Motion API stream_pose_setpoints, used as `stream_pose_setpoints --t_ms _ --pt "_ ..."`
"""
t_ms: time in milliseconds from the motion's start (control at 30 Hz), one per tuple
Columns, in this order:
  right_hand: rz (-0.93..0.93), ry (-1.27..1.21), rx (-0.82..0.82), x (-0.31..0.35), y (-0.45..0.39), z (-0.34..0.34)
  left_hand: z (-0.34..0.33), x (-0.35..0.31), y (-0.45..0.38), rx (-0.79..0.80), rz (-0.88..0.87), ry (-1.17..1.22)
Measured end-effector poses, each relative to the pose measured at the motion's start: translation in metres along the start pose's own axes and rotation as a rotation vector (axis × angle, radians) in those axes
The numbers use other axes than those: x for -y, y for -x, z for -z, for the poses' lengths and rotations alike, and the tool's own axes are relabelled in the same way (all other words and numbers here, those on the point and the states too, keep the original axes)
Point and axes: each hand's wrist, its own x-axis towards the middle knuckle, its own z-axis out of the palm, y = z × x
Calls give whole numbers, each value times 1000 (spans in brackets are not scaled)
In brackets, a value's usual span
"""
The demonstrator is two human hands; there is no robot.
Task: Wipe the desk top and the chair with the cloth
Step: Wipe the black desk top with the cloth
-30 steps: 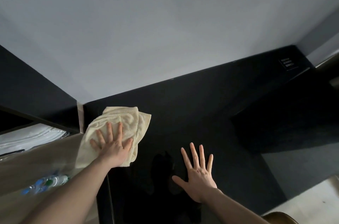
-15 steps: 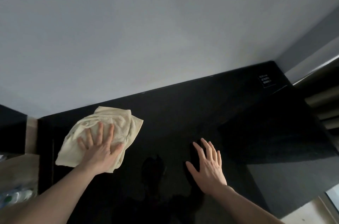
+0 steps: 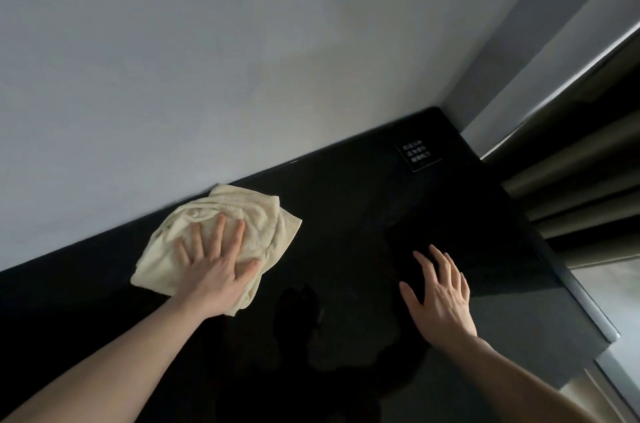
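Cream terry cloth [image 3: 221,235] lies bunched on a glossy black worktop [image 3: 346,214] close to the grey wall [image 3: 242,59], pinned flat under the left hand [image 3: 216,270], its fingers spread. The right hand [image 3: 440,298], fingers straight and slightly fanned, sits at the worktop surface holding nothing; whether it touches cannot be told. Risks ahead, as a judgement: the loose folds could roll up under the palm and leave streaks, a sweep toward the far corner could snag on the small printed plate [image 3: 417,154], and bare fingers may smudge the polished surface. No chair is in view.
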Motion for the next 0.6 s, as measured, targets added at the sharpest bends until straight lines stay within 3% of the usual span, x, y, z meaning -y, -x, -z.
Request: stream_pose_setpoints --t_ms 233,600 --pt "94 6 -135 -74 -44 20 23 -129 -62 -61 -174 -203" --pt "131 -60 -205 -86 -49 11 40 -303 -150 -215 -342 -166"
